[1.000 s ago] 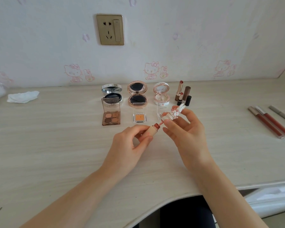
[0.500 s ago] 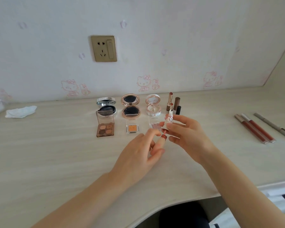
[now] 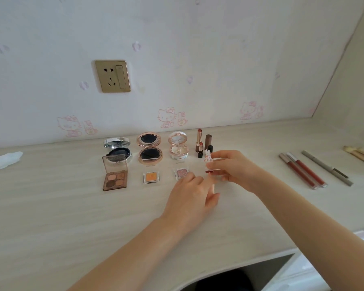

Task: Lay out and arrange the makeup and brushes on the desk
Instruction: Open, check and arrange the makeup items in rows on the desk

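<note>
**Lip tint [image 3: 207, 159] reaches the lipsticks [image 3: 199, 139]**

Across the counter [image 3: 51, 206], my right hand [image 3: 233, 169] has carried the bunny-topped lip tint toward the back edge and pinches it upright beside the standing lipsticks. My left hand [image 3: 189, 194] curls; I cannot tell whether it holds anything. Placement looks close.

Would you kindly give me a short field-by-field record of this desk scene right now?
right hand: pinches bunny-topped lip applicator, reddish tip down
left hand: fingers curled just below it; contents hidden
back row: open silver compact, rose-gold compact, white compact; two uncapped lipsticks
front row: four-pan eyeshadow palette, orange single eyeshadow, pink single eyeshadow
right side: two red lip glosses, grey pencil lying flat
left side: crumpled tissue
</note>
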Demonstrator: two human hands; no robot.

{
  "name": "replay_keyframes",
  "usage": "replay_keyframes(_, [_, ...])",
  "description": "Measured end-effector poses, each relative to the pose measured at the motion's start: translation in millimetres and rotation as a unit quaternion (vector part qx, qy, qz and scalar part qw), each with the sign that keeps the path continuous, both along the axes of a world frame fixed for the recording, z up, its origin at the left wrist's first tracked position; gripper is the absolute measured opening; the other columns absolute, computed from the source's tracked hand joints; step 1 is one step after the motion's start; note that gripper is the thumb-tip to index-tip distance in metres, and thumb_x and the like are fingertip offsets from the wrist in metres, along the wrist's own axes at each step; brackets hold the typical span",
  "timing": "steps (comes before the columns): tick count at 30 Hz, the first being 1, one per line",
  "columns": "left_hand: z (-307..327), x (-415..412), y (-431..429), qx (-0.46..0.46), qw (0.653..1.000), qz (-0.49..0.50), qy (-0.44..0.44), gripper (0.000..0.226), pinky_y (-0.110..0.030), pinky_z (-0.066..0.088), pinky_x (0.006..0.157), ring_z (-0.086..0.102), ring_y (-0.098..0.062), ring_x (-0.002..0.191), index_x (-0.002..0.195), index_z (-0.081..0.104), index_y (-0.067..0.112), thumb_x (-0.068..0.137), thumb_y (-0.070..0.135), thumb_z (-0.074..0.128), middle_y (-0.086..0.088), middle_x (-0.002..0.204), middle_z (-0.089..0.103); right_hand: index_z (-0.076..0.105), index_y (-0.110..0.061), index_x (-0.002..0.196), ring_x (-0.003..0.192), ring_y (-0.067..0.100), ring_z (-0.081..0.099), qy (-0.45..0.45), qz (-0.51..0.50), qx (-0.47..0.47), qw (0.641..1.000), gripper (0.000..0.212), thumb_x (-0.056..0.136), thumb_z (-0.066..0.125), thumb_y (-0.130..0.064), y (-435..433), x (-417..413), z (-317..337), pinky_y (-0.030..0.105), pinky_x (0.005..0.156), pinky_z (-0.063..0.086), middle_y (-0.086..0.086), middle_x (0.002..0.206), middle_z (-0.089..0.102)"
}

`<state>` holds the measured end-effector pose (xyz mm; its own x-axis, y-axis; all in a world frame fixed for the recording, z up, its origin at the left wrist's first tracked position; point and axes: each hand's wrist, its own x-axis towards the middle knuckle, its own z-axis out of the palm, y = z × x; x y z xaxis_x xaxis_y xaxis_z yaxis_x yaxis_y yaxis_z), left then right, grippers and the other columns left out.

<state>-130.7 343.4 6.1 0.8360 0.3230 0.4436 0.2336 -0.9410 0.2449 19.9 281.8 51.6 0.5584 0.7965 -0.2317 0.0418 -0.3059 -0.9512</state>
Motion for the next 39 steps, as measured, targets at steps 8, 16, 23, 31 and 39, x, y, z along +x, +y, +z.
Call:
replay_keyframes(8, [-8.2,3.4,2.7,0.004,1.0,0.021,-0.018,0.04,-0.028,0.046,0.078,0.05,-0.016,0.082,0.11,0.062,0.025,0.082,0.05,0.047,0.012,0.078,0.058,0.071,-0.012,0.085,0.063,0.015,0.047,-0.076,0.023,-0.059,0.995,0.009,0.076,0.071,-0.01,21.4,10.0,0.2,0.025,0.056,0.032,0.004,0.076,0.061])
replay_keyframes(16, [-15.6,0.6,4.3,0.032,0.997,0.043,-0.06,0.021,-0.03,0.046,0.073,0.052,-0.019,0.084,0.099,0.067,0.026,0.081,0.03,0.056,0.008,0.081,0.062,0.071,0.005,0.096,0.061,0.016,0.045,-0.096,0.009,-0.089,0.991,0.025,0.074,0.074,-0.008,41.4,10.2,-7.0,0.024,0.054,0.034,0.007,0.07,0.055])
replay_keyframes(23, [-17.1,-1.1,5.7,0.017,0.997,0.028,-0.064,0.018,-0.03,0.045,0.073,0.05,-0.02,0.082,0.097,0.068,0.024,0.083,0.027,0.058,0.006,0.079,0.062,0.061,0.015,0.096,0.069,0.021,0.039,-0.101,0.002,-0.104,0.989,0.039,0.068,0.074,-0.009,50.7,9.9,-12.8,0.029,0.056,0.029,0.009,0.074,0.047])
replay_keyframes(31, [-16.9,-3.4,6.2,-0.002,0.997,0.025,-0.074,0.023,-0.028,0.046,0.075,0.053,-0.018,0.082,0.101,0.07,0.025,0.08,0.029,0.064,0.008,0.085,0.064,0.064,0.011,0.094,0.066,0.019,0.037,-0.137,-0.002,-0.112,0.984,0.037,0.071,0.072,-0.016,52.8,5.8,-16.8,0.029,0.055,0.029,0.008,0.07,0.044])
replay_keyframes(39, [-13.9,-5.6,6.7,-0.01,0.999,0.019,-0.042,0.039,-0.031,0.049,0.08,0.054,-0.017,0.09,0.113,0.066,0.027,0.081,0.046,0.052,0.009,0.094,0.065,0.064,0.009,0.101,0.066,0.02,0.046,-0.151,0.008,-0.131,0.98,0.036,0.076,0.066,-0.017,47.3,5.3,-9.5,0.029,0.058,0.038,0.01,0.076,0.055])
